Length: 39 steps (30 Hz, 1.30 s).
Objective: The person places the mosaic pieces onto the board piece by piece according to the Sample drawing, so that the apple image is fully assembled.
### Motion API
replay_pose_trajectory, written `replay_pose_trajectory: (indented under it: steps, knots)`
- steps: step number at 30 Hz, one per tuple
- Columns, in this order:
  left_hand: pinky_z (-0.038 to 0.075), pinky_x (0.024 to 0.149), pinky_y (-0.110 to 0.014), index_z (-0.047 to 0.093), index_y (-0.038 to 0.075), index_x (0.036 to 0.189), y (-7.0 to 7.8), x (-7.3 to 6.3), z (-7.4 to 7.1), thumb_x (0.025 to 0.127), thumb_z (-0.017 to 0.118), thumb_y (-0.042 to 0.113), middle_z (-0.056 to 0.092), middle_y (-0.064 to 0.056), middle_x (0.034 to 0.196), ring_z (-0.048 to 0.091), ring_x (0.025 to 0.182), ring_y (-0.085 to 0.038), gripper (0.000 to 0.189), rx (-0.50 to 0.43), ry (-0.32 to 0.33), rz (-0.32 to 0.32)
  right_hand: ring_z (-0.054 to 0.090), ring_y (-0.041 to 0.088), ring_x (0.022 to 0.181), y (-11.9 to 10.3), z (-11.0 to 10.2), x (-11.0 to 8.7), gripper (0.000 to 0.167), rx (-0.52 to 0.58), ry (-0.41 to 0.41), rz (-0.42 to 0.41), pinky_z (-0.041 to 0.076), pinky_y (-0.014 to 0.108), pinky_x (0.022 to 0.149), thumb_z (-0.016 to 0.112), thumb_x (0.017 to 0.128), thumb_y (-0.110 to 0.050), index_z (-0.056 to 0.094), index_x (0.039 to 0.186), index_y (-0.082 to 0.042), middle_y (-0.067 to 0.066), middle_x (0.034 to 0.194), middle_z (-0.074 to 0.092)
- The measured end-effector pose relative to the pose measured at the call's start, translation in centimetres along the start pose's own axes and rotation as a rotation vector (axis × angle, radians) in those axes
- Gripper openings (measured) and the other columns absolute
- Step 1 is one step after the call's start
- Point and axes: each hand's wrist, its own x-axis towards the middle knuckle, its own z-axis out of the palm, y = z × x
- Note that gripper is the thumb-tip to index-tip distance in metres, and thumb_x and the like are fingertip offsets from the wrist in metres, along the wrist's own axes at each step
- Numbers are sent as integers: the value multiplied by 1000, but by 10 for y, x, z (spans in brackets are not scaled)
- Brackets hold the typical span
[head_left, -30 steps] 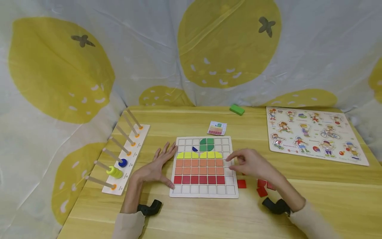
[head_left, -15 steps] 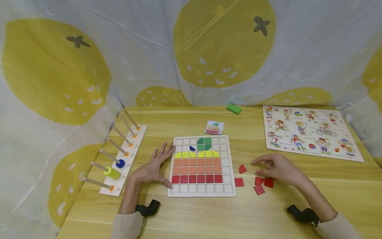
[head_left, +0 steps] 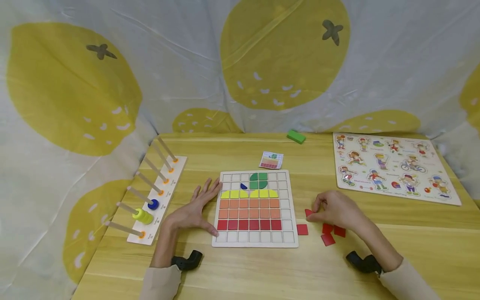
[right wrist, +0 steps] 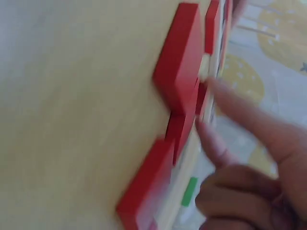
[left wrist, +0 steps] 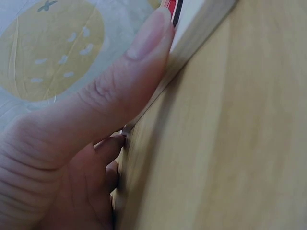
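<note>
A white grid board [head_left: 255, 245] carries rows of yellow, orange and red tiles, with a green leaf shape and a small blue piece above them. Along its left side lies my left hand [head_left: 193, 212], fingers spread, the thumb touching the near corner; the left wrist view has this thumb [left wrist: 139, 52] against the board's edge. To the right of the board, my right hand [head_left: 337, 210] pinches a red quarter-circle tile [head_left: 308, 213] between thumb and index finger, low over the table. In the right wrist view that tile [right wrist: 201, 98] shows between the two fingertips, partly behind other red tiles.
One red square tile [head_left: 302, 229] lies against the board's right edge, and several more red tiles [head_left: 328, 239] lie near my right wrist. Behind the board is a small pattern card [head_left: 271, 160]. A peg stand [head_left: 176, 183], green block [head_left: 296, 136] and sports puzzle [head_left: 397, 168] surround it.
My right hand moved from the board's right edge out to the loose red tiles, then back left onto the quarter-circle tile, which it now pinches. The left hand stays in place.
</note>
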Motion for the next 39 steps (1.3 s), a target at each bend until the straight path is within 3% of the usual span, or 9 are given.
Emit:
replay_pose_trajectory:
  steps: [3,7,11,20,26,39]
  knots:
    - [-13,127,-64,10,11,168,1,1,0,60,100,37,-5,-8,176,-17,161,-36,142,4,1,-1,38,7,51,2,-4,-1,26,2,-3,-43,29,22,49,92,76,-32,76,87,-15,-7,56,40]
    - [-13,127,-63,10,12,168,2,1,0,60,100,37,-4,-8,176,-17,162,-36,143,4,-2,-5,29,5,54,7,-8,2,31,126,-122,-126,28,20,51,88,81,-14,79,110,-12,-7,59,31]
    - [-13,127,-63,10,12,168,3,2,0,60,100,37,-4,-8,176,-16,162,-35,143,4,-3,-6,30,4,55,14,-11,4,28,188,-218,-159,29,20,51,86,82,-11,79,110,-11,-8,60,31]
    - [-14,127,-62,9,14,168,2,3,0,60,100,37,-5,-6,176,-17,162,-34,143,-2,-2,-14,36,3,54,22,-15,3,19,145,-199,-184,32,20,51,88,81,-17,78,97,-16,-7,59,39]
    - [-14,127,-63,9,15,168,1,1,0,60,100,36,-6,-5,176,-18,162,-33,143,-5,0,-24,32,4,54,14,-10,6,23,140,-212,-179,32,21,52,89,81,-22,78,100,-16,-7,58,34]
    - [-14,127,-63,9,13,168,2,-1,0,60,100,35,-6,-6,176,-17,162,-34,143,-14,-4,-21,37,3,56,-2,-4,4,13,43,-190,-200,32,20,54,85,85,-22,76,93,-18,-9,60,42]
